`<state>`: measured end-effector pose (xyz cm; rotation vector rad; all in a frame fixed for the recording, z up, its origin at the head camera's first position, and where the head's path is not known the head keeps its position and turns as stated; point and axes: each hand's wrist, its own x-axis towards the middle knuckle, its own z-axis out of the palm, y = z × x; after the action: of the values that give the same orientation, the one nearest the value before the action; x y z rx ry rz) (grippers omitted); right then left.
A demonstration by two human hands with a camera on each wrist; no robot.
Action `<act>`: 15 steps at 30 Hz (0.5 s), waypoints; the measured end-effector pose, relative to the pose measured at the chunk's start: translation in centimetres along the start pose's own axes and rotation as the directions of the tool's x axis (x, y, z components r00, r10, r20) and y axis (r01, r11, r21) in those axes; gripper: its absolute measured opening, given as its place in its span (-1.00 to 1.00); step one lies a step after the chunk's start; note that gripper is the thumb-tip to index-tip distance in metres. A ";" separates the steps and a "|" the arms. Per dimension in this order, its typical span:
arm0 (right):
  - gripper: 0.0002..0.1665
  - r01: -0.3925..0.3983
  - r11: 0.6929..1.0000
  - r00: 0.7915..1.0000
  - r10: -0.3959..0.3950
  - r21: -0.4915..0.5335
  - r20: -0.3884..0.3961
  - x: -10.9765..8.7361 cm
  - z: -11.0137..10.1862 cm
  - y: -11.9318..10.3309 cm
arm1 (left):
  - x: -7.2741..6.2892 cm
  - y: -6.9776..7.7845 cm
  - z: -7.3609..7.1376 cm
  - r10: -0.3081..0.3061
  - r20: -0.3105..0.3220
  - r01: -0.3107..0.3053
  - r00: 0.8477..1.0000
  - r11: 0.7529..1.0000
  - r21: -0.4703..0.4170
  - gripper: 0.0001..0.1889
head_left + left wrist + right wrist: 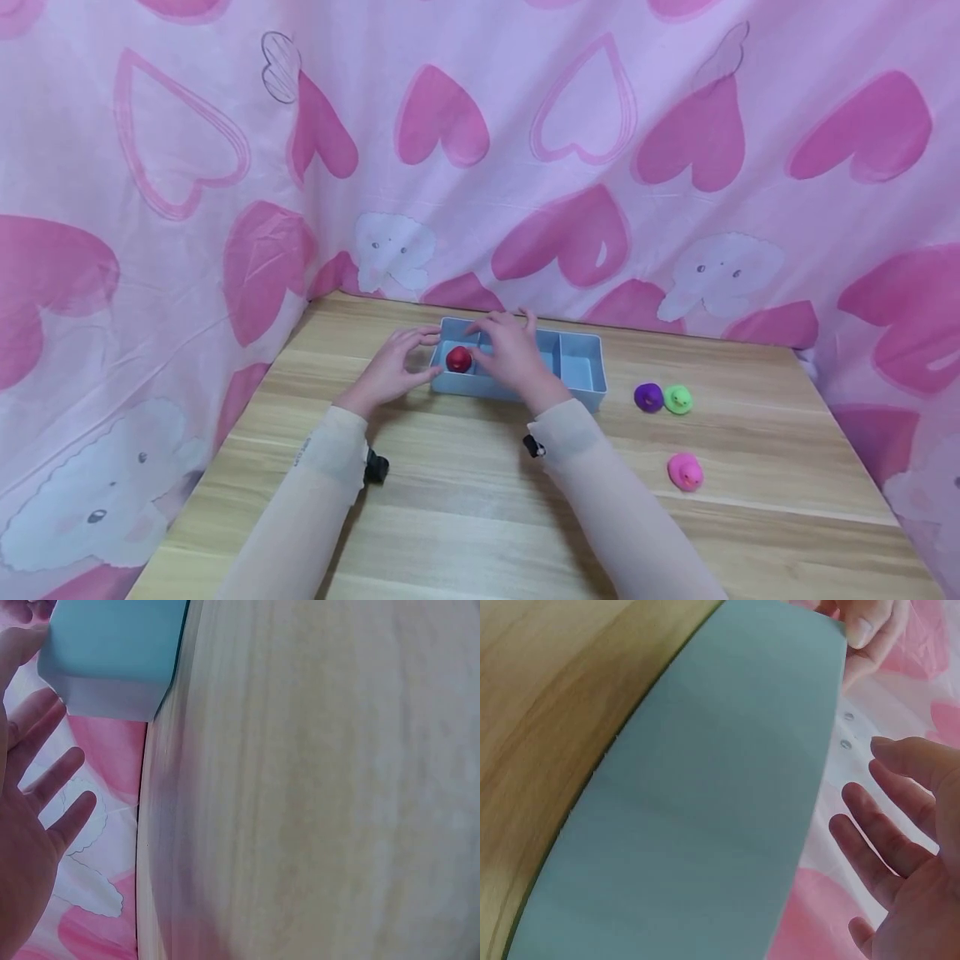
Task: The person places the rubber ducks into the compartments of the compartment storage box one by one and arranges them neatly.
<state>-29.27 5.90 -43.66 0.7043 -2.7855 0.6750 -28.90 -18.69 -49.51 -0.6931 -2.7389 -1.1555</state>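
Note:
A grey-blue divided box (pixel 480 384) stands toward the back of the table. In its left compartment lies a small round red toy (pixel 459 359), its shape too small to make out fully. My left hand (pixel 392 367) spans the box's left end, thumb at the front corner and a finger at the rear one; the other fingers spread apart in the left wrist view. Over the middle of the box is my right hand (pixel 513 350), thumb close beside the red toy. In the right wrist view, that hand's fingers are loosely spread with nothing between them. It partly hides the middle compartments.
To the right of the box, a purple rubber duck (pixel 648 397) and a green rubber duck (pixel 678 399) sit side by side. A pink rubber duck (pixel 686 472) lies nearer the front. Behind the wooden table (pixel 450 517) hangs a pink heart-patterned curtain (pixel 465 200).

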 end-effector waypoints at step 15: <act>-0.66 -0.022 1.000 0.998 0.021 -0.018 -0.059 -2.9 -2.2 2.3 | 0.0 0.0 0.1 -0.017 0.011 0.017 1.000 1.000 -0.006 -0.36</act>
<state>-27.70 9.95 -43.41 0.6412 -2.7456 0.6621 -28.91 -18.63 -49.60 -0.6803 -2.7569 -1.1673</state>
